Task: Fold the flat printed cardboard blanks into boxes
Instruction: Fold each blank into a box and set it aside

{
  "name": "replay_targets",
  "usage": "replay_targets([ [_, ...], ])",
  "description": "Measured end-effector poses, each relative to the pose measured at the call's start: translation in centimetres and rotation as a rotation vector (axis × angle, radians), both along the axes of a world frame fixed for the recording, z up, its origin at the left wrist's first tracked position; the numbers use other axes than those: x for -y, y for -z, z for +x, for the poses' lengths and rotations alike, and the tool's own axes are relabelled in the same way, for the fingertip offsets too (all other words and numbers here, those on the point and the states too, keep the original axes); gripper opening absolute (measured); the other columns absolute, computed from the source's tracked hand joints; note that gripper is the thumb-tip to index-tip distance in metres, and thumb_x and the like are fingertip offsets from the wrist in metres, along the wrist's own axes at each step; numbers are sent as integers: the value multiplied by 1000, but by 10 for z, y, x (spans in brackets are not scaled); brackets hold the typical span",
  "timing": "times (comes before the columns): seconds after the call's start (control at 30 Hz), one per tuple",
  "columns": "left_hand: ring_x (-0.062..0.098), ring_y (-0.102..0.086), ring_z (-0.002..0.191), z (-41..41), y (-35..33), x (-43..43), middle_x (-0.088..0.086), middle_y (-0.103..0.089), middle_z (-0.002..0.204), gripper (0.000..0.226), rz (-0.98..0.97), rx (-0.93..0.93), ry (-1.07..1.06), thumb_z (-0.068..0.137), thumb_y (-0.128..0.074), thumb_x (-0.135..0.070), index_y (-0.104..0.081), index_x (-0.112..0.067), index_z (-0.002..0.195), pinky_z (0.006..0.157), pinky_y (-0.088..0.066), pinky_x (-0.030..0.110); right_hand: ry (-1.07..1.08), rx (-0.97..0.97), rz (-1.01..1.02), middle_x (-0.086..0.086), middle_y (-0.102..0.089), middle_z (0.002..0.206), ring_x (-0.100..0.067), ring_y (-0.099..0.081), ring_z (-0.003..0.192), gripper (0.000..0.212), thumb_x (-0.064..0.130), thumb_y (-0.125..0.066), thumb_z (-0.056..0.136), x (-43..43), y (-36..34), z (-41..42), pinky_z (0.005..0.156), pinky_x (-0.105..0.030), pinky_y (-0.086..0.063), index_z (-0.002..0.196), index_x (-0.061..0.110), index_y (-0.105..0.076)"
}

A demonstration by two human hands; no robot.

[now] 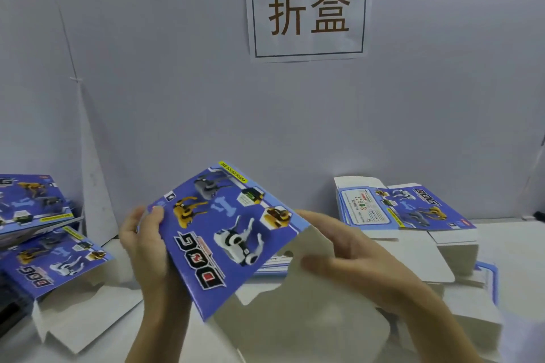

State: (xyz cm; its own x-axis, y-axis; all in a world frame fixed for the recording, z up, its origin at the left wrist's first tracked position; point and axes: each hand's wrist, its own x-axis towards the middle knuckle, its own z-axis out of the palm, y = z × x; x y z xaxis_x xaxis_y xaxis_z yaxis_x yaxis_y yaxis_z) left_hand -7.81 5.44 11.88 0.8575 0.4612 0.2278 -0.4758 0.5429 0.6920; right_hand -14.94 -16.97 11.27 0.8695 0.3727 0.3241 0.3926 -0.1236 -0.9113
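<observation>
The grey wall panel (177,82) fills everything from 9 to 3 o'clock, with a paper sign (308,12) taped up at 12. Below it lies the white table (507,233).

On the table at 3 o'clock I see a stack of flat blanks (407,209), glossy blue print upward with plain grey-white flaps sticking out. At 9 o'clock there is a looser pile (44,256) of the same thin cardboard.

The blank in work (224,239) is held off the table, dead centre and tilted toward me. It is a stiff, slick blue panel printed with toy dogs, and its long sides run roughly from 11 to 5 o'clock. A dull grey flap (295,303) hangs off its 4 o'clock side.

Both hands are on it. The left hand (147,242) grips the 9 o'clock edge, thumb on the print. The right hand (348,253), blurred, appears to pinch the flap side and is the nearer one to that fold line. I judge the next crease turns there, along the long edge.
</observation>
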Motion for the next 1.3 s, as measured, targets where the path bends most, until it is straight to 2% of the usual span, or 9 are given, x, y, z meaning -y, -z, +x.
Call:
replay_targets([
  [0.1, 16, -63, 82, 3, 11, 16, 17, -57, 106, 15, 36, -64, 168, 97, -50, -29, -44, -16, 103, 74, -52, 34, 318, 164, 123, 17, -71, 88, 2, -63, 75, 17, 30, -54, 99, -13, 1, 12, 67, -11, -45, 108, 29, -68],
  [0.2, 23, -62, 110, -8, 12, 41, 10, -62, 124, 59, 422, 52, 376, 70, -58, -57, -56, -23, 119, 94, -48, 49, 631, 243, 183, 19, -68, 87, 8, -59, 77, 18, 18, -50, 100, -20, 9, 24, 67, -8, -41, 109, 26, -64],
  [0.37, -4, -51, 119, -13, 18, 45, -20, -48, 134, 77, 846, 180, 262, 70, -78, -55, -46, -41, 138, 91, -49, 18, 679, 64, 425, -12, -67, 90, -33, -59, 86, 28, 36, -58, 71, 3, 5, 23, 80, -46, -44, 99, 35, -51],
  [0.47, 9, -63, 96, -9, 19, 39, -11, -63, 109, 64, 775, 141, 150, 63, -71, -50, -62, -32, 124, 80, -53, 23, 580, 94, 350, -11, -71, 102, -37, -61, 102, 33, 45, -72, 75, 11, 1, 18, 93, -54, -43, 101, 28, -60],
  [0.7, 3, -67, 72, 0, 20, 30, -9, -75, 84, 18, 572, 154, 199, 67, -73, -38, -75, -27, 81, 62, -50, 11, 662, 169, 423, 3, -75, 82, -9, -64, 74, 17, 29, -64, 86, 9, 7, 22, 71, -19, -50, 84, 20, -77],
  [0.87, 9, -71, 86, 2, 19, 22, -1, -75, 100, 59, 399, 150, 618, 46, -92, -50, -78, -22, 96, 67, -56, 19, 546, -2, 628, -3, -71, 81, -15, -63, 70, 24, 40, -67, 72, 18, 1, 18, 64, -27, -51, 78, 19, -76],
  [0.97, 12, -71, 92, 6, 22, 22, 0, -74, 106, 42, 437, 111, 540, 70, -73, -31, -71, -17, 109, 70, -56, 19, 577, -51, 636, -9, -68, 102, -23, -60, 98, 25, 35, -68, 73, 24, 5, 21, 83, -41, -46, 89, 17, -75],
  [1.1, 12, -72, 86, 9, 28, 20, 2, -75, 102, 30, 287, 83, 637, 76, -60, -18, -75, -16, 102, 66, -57, 22, 351, -272, 804, -13, -70, 112, -26, -63, 104, 34, 24, -62, 74, 29, 7, 27, 99, -45, -46, 103, 8, -74],
  [1.3, 12, -70, 94, 11, 28, 16, 5, -71, 113, 40, 341, 104, 656, 81, -57, -19, -65, -12, 120, 70, -57, 22, 288, -288, 998, 8, -70, 90, -8, -65, 85, 30, -4, -59, 89, 28, 13, 32, 78, -24, -52, 85, 23, -72],
])
